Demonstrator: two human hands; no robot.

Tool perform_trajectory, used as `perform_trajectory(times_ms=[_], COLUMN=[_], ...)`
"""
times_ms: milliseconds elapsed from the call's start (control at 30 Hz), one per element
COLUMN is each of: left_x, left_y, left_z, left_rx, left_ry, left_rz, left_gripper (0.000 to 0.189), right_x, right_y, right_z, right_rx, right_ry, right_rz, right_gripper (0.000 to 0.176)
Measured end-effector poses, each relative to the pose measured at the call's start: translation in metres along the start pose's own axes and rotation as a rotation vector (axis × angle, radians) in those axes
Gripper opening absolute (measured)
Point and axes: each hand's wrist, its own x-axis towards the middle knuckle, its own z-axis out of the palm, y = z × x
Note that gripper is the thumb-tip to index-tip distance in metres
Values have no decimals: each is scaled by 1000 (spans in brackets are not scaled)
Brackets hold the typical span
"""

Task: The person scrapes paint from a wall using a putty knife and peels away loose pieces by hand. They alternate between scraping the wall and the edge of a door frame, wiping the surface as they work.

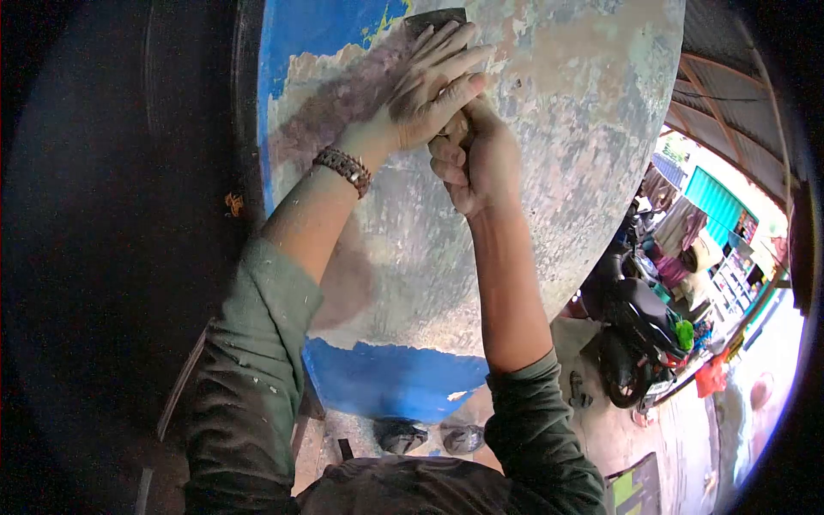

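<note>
A scraper with a dark flat blade (436,17) rests against a large panel (575,103) whose surface is patchy grey, beige and worn. My right hand (491,163) is closed around the scraper's handle, of which only a tan bit shows between the fingers. My left hand (429,94) lies over the tool with fingers stretched out toward the blade, the fingertips just below its top edge. Its thumb meets my right hand. The middle of the scraper is hidden under both hands. Pale dust covers my hands, and a braided bracelet (343,169) circles my left wrist.
Blue paint (318,30) remains along the panel's upper left, with another blue band (395,378) at its lower edge. A dark surface (129,215) stands to the left. On the right are a parked motorcycle (631,330), hanging cloths (678,223) and a corrugated roof (730,51).
</note>
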Motion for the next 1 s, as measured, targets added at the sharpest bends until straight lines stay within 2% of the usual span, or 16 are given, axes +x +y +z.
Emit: perform_trajectory(times_ms=[133, 267, 333, 400, 467, 533, 600, 633, 667, 733, 767, 800, 867, 900, 933, 1000], left_x=[-2, 9, 1, -4, 12, 24, 24, 17, 14, 7, 12, 25, 48, 50, 46, 25], left_y=[-14, -12, -21, -23, -29, -33, -50, -33, -34, -30, -22, -43, -62, -67, -63, -43], left_z=[6, -3, -5, 2, -3, -10, -8, -8, -1, 10, 5, -2, -2, -6, -4, 8], left_rx=[-105, -320, -171, -62, -481, -489, -250, -339, -338, -19, -265, -288, -192, -374, -370, -92], left_ry=[60, -5, -32, 54, 56, 58, 106, -9, -7, 336, 209, 18, 263, 113, 115, 343], left_rz=[63, -69, 61, 90, 43, -30, 282, 112, 117, 531, 169, 186, 559, 367, 371, 516], left_gripper=[46, 48, 44, 41, 39, 34, 30, 26, 26, 9, 6, 15, 10, 10, 10, 6], right_x=[-6, -3, -6, -13, 5, 11, 9, 2, -3, -8, -1, 12, 35, 35, 29, 2], right_y=[-3, -5, -2, 0, -5, -9, -10, -6, -5, -5, -8, -15, -27, -30, -28, -18], right_z=[19, 29, 33, 37, 42, 48, 54, 49, 47, 45, 44, 45, 47, 45, 47, 51], right_rx=[-88, -166, -144, -144, -116, -88, -122, -145, -146, -85, -53, -53, -30, -5, -7, -88], right_ry=[81, 184, 181, 219, 181, 138, 180, 193, 191, 201, 134, 137, 13, -11, -16, 169], right_rz=[-24, -17, -8, 11, -36, -82, -42, -26, -32, 30, -4, -13, -30, -3, -5, 23], right_gripper=[19, 21, 22, 24, 23, 23, 22, 20, 20, 21, 21, 21, 21, 20, 20, 21])
